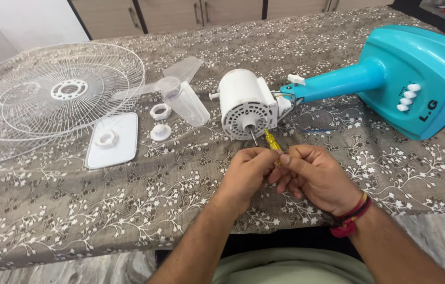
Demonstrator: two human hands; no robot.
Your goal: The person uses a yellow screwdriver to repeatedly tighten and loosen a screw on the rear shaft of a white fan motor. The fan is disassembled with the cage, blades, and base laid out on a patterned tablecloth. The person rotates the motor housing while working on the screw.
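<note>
Both hands, left hand and right hand, close together around a yellow-handled screwdriver; its long axis points up-left toward the white fan motor just beyond, shaft nearest.

The table wears a grey-brown cloth with a white pattern of small flowers and vines. The fan base is turquoise with white buttons. The motor is white, as is the wire grille. The blade is clear. The screwdriver is yellow. A red and yellow thread band circles the right wrist.
</note>
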